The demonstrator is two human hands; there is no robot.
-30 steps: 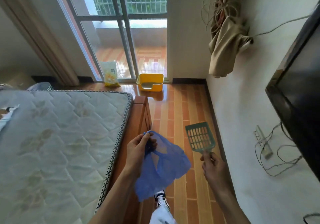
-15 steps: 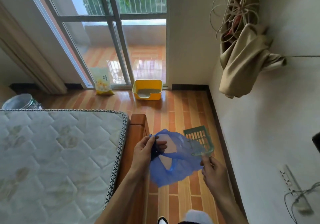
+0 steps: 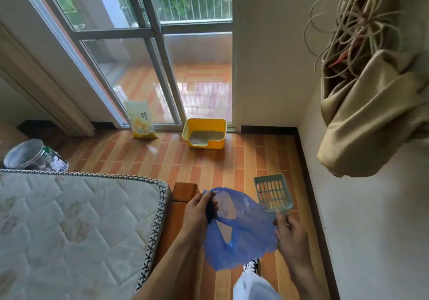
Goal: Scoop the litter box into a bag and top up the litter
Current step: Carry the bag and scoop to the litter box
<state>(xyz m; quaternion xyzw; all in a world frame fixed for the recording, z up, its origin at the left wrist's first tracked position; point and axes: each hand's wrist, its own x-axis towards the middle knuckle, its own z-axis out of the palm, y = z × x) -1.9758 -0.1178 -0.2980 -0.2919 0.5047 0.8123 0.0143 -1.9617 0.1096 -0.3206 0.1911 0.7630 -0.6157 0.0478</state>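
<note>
A yellow litter box (image 3: 205, 137) with grey litter inside stands on the floor by the glass door, ahead of me. To its left a pale yellow litter bag (image 3: 141, 120) leans against the door frame. My left hand (image 3: 199, 209) pinches the rim of a thin blue plastic bag (image 3: 241, 232) that hangs open in front of me. My right hand (image 3: 290, 232) grips the handle of a green slotted scoop (image 3: 272, 193), which points away from me, and touches the bag's other side.
A mattress (image 3: 74, 227) on a wooden bed frame (image 3: 183, 190) fills the lower left. A metal bucket (image 3: 25, 154) lies beyond it. A tan cloth with cords (image 3: 371, 104) hangs on the right wall. Striped wooden floor (image 3: 176, 160) runs to the litter box.
I have come closer to the litter box, past the bed's end. The scoop rose beside the bag and my right hand now touches the bag's edge.
</note>
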